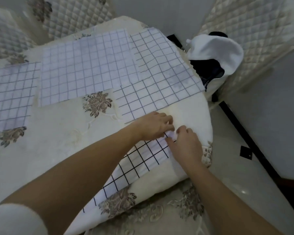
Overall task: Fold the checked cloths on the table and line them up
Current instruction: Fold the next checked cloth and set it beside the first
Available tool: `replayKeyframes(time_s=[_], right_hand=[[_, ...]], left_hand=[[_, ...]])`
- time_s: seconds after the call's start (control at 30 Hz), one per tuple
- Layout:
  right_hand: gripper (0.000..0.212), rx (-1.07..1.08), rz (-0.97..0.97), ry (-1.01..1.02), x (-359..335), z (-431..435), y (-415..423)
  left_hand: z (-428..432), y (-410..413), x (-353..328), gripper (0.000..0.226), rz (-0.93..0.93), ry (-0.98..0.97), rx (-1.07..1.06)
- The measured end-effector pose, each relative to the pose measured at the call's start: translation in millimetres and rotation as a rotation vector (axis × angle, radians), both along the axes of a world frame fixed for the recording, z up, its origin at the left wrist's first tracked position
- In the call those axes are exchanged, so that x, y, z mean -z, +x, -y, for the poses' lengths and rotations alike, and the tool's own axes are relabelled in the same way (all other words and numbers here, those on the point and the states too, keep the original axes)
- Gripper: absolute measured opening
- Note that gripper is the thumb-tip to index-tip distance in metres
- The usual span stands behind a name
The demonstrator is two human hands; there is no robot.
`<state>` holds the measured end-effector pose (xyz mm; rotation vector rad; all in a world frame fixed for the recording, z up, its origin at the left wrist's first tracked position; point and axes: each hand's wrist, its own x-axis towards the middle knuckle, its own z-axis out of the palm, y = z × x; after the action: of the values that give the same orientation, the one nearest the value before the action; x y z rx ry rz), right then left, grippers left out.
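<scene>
The black-checked cloth point(139, 165) lies at the near right edge of the counter point(58, 141), its long axis running from the person's body up and away to the right, and both hands meet at its far corner. The left hand point(154, 125) and right hand point(185, 143) pinch that corner, fingers curled, almost touching. Four more checked cloths lie beyond, five in all.
</scene>
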<state>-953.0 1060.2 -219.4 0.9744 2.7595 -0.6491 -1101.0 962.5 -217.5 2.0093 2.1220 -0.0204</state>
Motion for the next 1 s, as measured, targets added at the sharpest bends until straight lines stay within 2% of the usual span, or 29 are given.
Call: replayKeyframes(time_s=[0.13,0.27,0.43,0.57,0.67,0.83,0.93,1.0], right_hand=[[0.043,0.062,0.026,-0.076,3,1,-6],[0.033,0.119,0.040,-0.183,5,-4,-11],[0.020,0.056,0.031,-0.279,5,-12,-13],[0.017,-0.053,0.010,-0.271,-6,-26,-10],[0.015,-0.053,-0.005,-0.241,-14,-44,-9],[0.011,0.032,-0.073,-0.368,-28,-64,-15],[0.039,0.022,-0.096,-0.373,-43,-59,-18],[0.048,0.005,-0.121,-0.351,-55,-49,-20]], left_hand=[[-7,-4,-1,0.043,-0.030,-0.037,0.019],[-10,-5,-5,0.046,-0.008,-0.076,0.024],[-17,-8,-7,0.047,0.019,-0.119,0.013],[-29,-11,-11,0.033,0.035,-0.133,0.023],[-41,-9,-12,0.019,0.018,-0.072,0.019],[-49,-6,-21,0.009,-0.039,0.128,-0.017],[-38,-8,-35,0.005,-0.061,0.222,-0.062],[-24,-9,-47,0.005,-0.060,0.240,-0.076]])
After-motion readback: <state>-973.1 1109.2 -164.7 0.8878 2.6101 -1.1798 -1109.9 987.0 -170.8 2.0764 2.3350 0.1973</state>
